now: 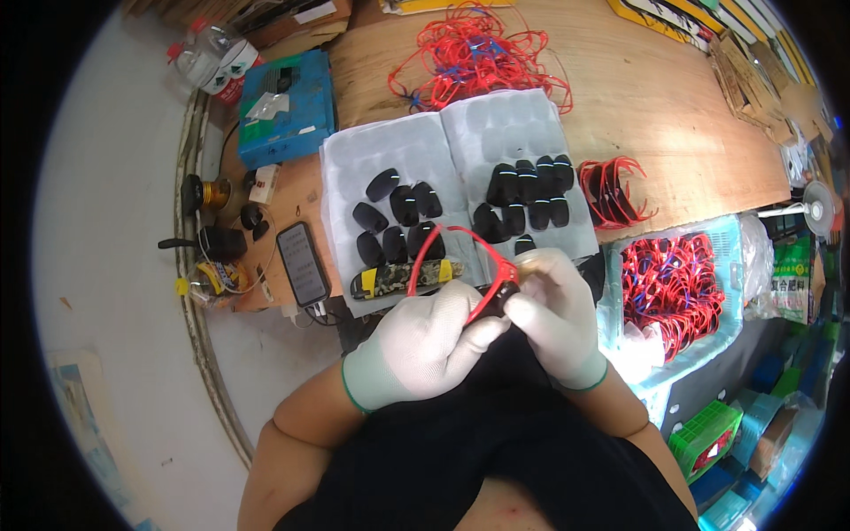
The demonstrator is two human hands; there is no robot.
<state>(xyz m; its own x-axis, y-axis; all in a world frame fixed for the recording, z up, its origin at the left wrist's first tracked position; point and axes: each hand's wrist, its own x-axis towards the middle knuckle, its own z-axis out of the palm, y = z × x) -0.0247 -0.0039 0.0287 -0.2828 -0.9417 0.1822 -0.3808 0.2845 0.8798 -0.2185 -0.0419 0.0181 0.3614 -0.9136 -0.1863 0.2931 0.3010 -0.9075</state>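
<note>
Both hands wear white knitted gloves with green cuffs and meet just in front of my body. A pair of red glasses frames (505, 268) is held between them, one thin arm curving up and to the left. My left hand (429, 341) is closed round the near part of the frame. The fingers of my right hand (553, 305) pinch its front, at a dark lens (504, 294); how far the lens sits in the rim is hidden by the fingers. Just beyond, several loose black lenses (405, 205) lie on white moulded trays (390, 146), with a camouflage-patterned case (416, 276) at the near edge.
A tangle of red frames (482, 49) lies at the back of the wooden table. Right of the trays stand stacked dark-lensed glasses (611, 190), then a light-blue crate (733, 296) full of red frames. On the left are a phone (301, 264), a blue box (288, 115) and plastic bottles (217, 62).
</note>
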